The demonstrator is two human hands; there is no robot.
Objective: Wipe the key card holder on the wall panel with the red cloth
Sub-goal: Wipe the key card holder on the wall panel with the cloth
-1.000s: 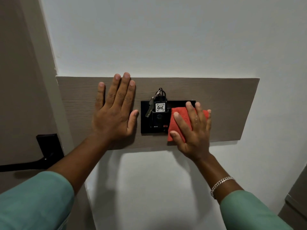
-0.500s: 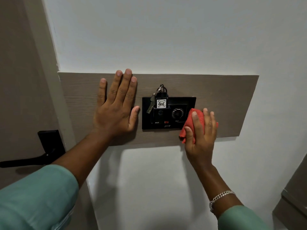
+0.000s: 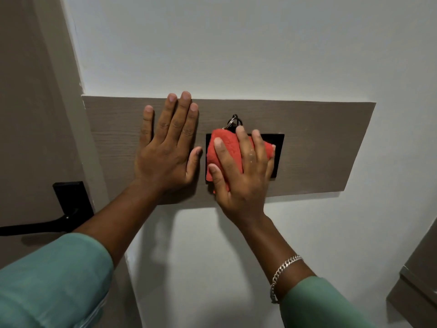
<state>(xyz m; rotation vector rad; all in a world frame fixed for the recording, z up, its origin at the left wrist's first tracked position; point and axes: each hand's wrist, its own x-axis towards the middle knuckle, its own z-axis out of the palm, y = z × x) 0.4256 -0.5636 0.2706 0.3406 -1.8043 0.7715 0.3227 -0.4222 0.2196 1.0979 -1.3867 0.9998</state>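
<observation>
The black key card holder is set in a brown wood wall panel. Most of it is hidden under the red cloth, which my right hand presses flat against its left and middle part. A key ring sticks out above the cloth; the key tag is covered. My left hand lies flat and spread on the panel just left of the holder, its thumb touching the holder's left edge.
A black door handle sits on the door at the lower left. White wall surrounds the panel. A grey cabinet corner shows at the lower right.
My right hand has carried the red cloth up and left, from the holder's lower right corner onto its middle and left, covering the key tag. My left hand stays put.
</observation>
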